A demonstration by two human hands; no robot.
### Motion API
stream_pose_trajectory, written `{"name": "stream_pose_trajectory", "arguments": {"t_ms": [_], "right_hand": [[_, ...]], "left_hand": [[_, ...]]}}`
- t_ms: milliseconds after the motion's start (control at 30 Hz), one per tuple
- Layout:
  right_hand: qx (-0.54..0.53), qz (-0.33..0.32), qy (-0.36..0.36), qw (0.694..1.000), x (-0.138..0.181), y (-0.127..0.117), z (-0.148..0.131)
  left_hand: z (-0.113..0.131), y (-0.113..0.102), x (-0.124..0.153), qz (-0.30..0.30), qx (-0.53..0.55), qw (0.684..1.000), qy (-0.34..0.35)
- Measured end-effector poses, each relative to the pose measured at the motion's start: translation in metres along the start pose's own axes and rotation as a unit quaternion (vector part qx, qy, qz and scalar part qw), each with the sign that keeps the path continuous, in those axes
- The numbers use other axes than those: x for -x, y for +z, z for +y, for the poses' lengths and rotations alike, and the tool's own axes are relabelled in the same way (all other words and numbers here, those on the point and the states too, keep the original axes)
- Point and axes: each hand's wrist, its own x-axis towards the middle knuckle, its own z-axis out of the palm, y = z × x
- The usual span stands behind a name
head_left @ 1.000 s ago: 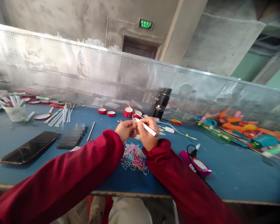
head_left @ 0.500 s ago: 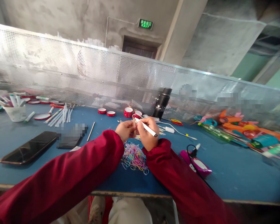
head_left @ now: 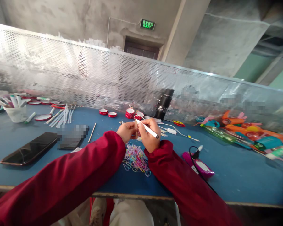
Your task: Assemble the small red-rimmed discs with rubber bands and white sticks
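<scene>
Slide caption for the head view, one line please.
White marker in the right hand, brown strip in the left hand, near a heap of multicolored elastic bands.

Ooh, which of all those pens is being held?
The white pen with the dark end, in the right hand; others are in the white cup, and a green-ended one lies beside it.

Strong glare at left on the perforated panel [head_left: 49,59], blurry right edge (top-right corner nearly black).
</scene>
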Motion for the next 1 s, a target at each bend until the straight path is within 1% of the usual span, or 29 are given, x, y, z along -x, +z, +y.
{"name": "stream_pose_trajectory", "arguments": {"t_ms": [200, 500, 733, 1000], "right_hand": [[-0.002, 0.01, -0.003, 1.0, -0.0004, 0.0, -0.0009], [0.003, 0.003, 0.0, 1.0, -0.0004, -0.0002, -0.0004], [0.006, 0.002, -0.013, 1.0, -0.001, -0.0011, -0.002], [0.005, 0.009, -0.011, 1.0, -0.001, -0.0003, -0.0017]], "left_hand": [[0.0022, 0.0016, 0.0022, 0.009, 0.004, 1.0, -0.003], [0.0035, 0.0023, 0.0024, 0.009, 0.0, 1.0, -0.002], [0.0047, 0.0033, 0.0031, 0.013, 0.003, 1.0, -0.005], [0.0045, 0.0023, 0.0026, 0.014, 0.004, 1.0, -0.007]]}}
